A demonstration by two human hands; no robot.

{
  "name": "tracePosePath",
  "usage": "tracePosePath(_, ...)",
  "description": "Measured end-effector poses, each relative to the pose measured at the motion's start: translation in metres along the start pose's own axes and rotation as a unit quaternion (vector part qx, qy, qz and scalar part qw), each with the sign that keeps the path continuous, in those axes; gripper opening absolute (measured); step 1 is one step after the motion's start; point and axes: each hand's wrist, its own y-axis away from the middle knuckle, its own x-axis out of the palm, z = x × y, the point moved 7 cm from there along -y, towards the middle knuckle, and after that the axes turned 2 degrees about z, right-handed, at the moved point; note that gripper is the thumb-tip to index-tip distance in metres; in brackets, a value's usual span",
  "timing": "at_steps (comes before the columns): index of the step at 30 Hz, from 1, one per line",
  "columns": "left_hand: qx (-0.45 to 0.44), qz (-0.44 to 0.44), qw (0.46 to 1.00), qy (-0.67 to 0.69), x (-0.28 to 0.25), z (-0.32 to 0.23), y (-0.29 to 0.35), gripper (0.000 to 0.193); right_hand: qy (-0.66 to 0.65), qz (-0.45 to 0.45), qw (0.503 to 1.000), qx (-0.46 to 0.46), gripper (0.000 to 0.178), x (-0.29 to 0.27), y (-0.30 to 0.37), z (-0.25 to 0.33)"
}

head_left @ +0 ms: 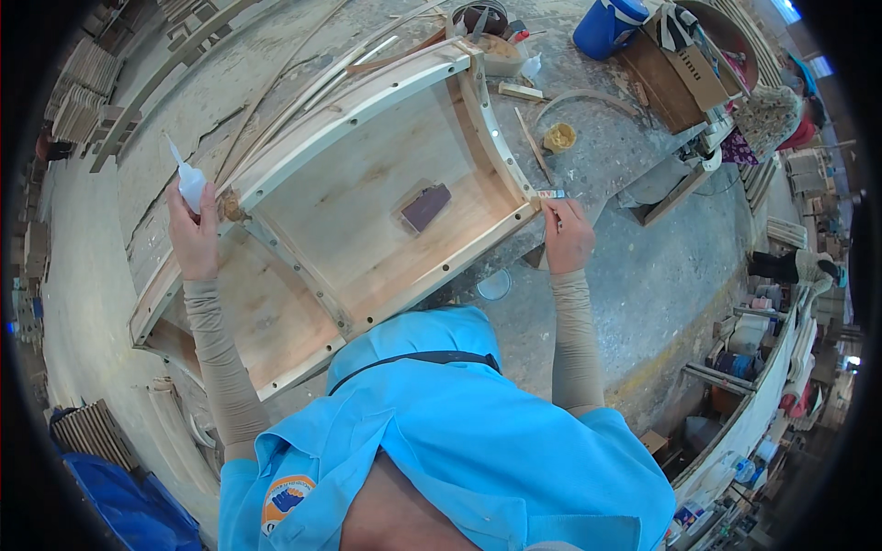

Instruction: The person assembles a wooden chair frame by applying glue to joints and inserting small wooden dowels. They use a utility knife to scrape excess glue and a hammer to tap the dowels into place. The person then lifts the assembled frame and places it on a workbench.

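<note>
A curved wooden frame lies across my lap and the work surface, with dark holes along its rails and a crossbar. My left hand is closed around a white squeeze bottle, its thin nozzle pointing up, beside the frame's far rail. At the frame's right corner, my right hand pinches a small, pale printed tube or strip; its exact kind is unclear. On the panel inside the frame rests a dark purple-brown piece, perhaps sandpaper.
Beyond the frame are an open yellow tub, a small wood block, a blue jug and a cardboard box. Long wooden strips lie along the far side. Another person is at the right.
</note>
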Motion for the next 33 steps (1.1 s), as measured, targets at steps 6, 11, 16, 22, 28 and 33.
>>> tracePosePath(6, -0.018, 0.007, 1.000, -0.014, -0.001, -0.002, 0.000, 0.039, 0.028, -0.003, 0.999, -0.025, 0.007, -0.001, -0.001, 0.005)
tracePosePath(11, -0.018, 0.010, 1.000, 0.000, 0.000, -0.001, 0.000, 0.038, -0.016, 0.000, 1.000, 0.004, 0.007, 0.000, 0.001, -0.003)
tracePosePath(16, -0.011, 0.011, 1.000, 0.002, 0.001, 0.003, 0.000, 0.037, 0.025, 0.000, 1.000, -0.015, 0.008, -0.002, -0.002, 0.006)
tracePosePath(22, -0.014, 0.006, 1.000, -0.026, -0.001, -0.001, 0.000, 0.038, 0.128, 0.035, 0.990, -0.053, 0.035, 0.008, 0.015, 0.015)
tracePosePath(28, -0.002, 0.004, 1.000, -0.018, -0.001, 0.000, 0.000, 0.039, 0.208, 0.090, 0.973, -0.034, 0.064, 0.011, 0.032, 0.013)
tracePosePath(33, -0.008, 0.006, 1.000, -0.013, 0.000, 0.002, -0.001, 0.039, 0.190, 0.090, 0.977, -0.041, 0.069, 0.012, 0.031, 0.014)
